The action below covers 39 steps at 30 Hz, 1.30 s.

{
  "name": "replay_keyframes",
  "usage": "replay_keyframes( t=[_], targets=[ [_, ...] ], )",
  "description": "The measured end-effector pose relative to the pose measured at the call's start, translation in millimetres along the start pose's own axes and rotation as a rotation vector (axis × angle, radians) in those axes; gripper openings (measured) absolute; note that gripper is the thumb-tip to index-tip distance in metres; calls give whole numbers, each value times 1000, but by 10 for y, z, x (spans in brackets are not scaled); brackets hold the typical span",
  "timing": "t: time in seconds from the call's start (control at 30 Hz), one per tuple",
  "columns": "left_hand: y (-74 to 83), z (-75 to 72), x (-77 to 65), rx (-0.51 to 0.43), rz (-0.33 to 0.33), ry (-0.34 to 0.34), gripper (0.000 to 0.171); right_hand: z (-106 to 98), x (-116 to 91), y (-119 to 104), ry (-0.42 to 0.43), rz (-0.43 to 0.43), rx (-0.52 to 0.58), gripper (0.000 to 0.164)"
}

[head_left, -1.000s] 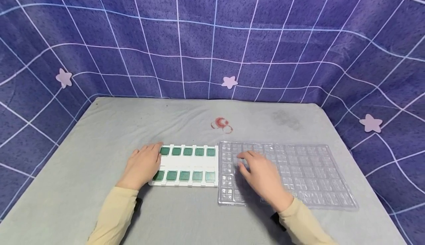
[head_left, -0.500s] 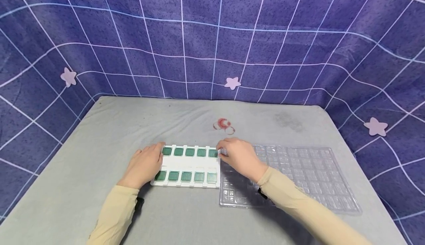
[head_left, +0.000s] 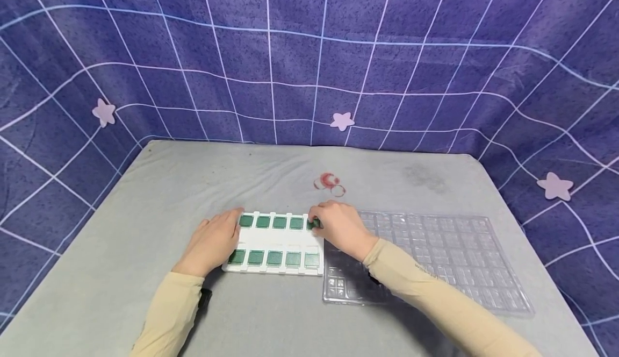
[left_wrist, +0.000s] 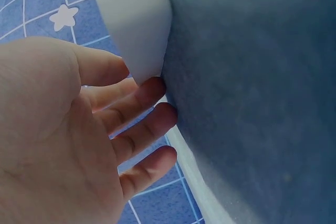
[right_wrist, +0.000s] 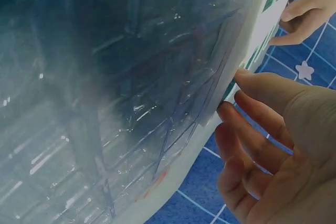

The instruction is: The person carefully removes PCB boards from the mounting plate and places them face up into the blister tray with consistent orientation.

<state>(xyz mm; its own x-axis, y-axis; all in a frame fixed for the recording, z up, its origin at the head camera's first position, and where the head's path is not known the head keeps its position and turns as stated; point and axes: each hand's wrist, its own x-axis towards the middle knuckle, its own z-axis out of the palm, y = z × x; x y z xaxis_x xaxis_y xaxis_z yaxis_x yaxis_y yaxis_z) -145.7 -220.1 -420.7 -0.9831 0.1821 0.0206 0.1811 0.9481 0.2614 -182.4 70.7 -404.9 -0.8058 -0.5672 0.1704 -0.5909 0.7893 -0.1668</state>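
A white holder [head_left: 275,236] carries two rows of small green circuit boards [head_left: 274,258]. My left hand [head_left: 210,243] holds its left end; in the left wrist view the thumb [left_wrist: 107,69] and fingertips meet the white end, the other fingers loosely bent. At the right end of the far row, my right hand [head_left: 344,230] pinches a green circuit board [head_left: 315,222] between thumb and index finger. The right wrist view shows that thumb [right_wrist: 257,82] against the board's edge. Whether this board sits fully in its slot is hidden by the fingers.
A clear plastic tray [head_left: 450,255] with many square pockets lies against the holder's right end, partly under my right forearm. A grey cloth [head_left: 271,314] covers the table. Red marks [head_left: 330,182] stain it farther back, before a purple gridded curtain [head_left: 290,56].
My right hand has moved left from above the clear tray to the holder's far right slot and now pinches the board there. My left hand stays at the holder's left end.
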Motion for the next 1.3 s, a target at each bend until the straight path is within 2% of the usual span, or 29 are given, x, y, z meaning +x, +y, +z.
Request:
replay_keyframes(
  t=[0.6,0.87,1.3],
  targets=[
    [10,3,-9,5,13,32,45,19,-3,22,20,4,-13,17],
    [17,-6,-25,11,14,36,44,37,-13,69,31,7,42,18],
    [11,8,-12,10,14,35,44,9,-30,96,34,-26,35,16]
  ],
)
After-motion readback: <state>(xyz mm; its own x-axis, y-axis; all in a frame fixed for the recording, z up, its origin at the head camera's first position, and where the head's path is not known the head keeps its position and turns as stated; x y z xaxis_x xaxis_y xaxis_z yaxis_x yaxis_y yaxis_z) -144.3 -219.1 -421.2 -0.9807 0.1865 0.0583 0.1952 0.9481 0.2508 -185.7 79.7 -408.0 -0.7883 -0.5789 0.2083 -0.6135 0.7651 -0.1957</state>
